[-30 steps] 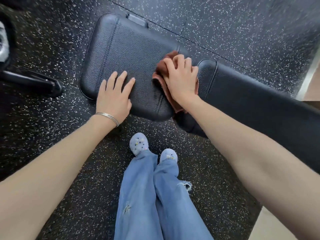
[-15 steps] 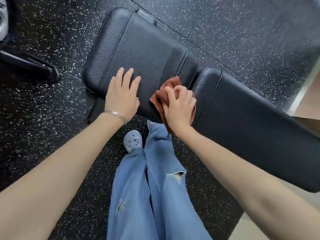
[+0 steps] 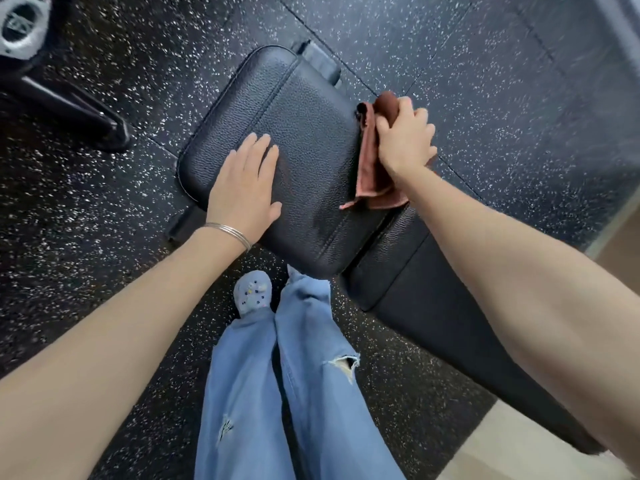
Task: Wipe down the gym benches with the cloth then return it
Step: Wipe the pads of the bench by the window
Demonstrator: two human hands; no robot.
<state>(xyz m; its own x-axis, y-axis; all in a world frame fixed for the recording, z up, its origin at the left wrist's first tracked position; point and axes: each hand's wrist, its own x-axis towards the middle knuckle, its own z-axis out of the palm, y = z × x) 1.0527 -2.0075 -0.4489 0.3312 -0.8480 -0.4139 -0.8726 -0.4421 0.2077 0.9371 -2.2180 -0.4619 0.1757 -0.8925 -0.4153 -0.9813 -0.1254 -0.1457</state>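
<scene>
A black padded gym bench fills the middle of the head view: its seat pad (image 3: 304,140) lies ahead of me and its longer back pad (image 3: 433,306) runs off to the lower right. My right hand (image 3: 405,140) is closed on a brown cloth (image 3: 372,168) at the far right edge of the seat pad, beside the gap between the two pads. The cloth hangs down below the hand. My left hand (image 3: 244,187) lies flat with fingers spread on the near left part of the seat pad. A damp streak shows on the pad between the hands.
The floor (image 3: 485,81) is black rubber with white speckles. A black metal frame leg (image 3: 69,109) and a grey round part (image 3: 20,26) stand at the upper left. My legs in blue jeans (image 3: 277,393) are just in front of the bench. A pale floor strip (image 3: 519,455) lies at the lower right.
My right hand has carried the cloth from the near edge of the seat pad to its far right edge. My left hand has stayed flat on the pad. The view shifted.
</scene>
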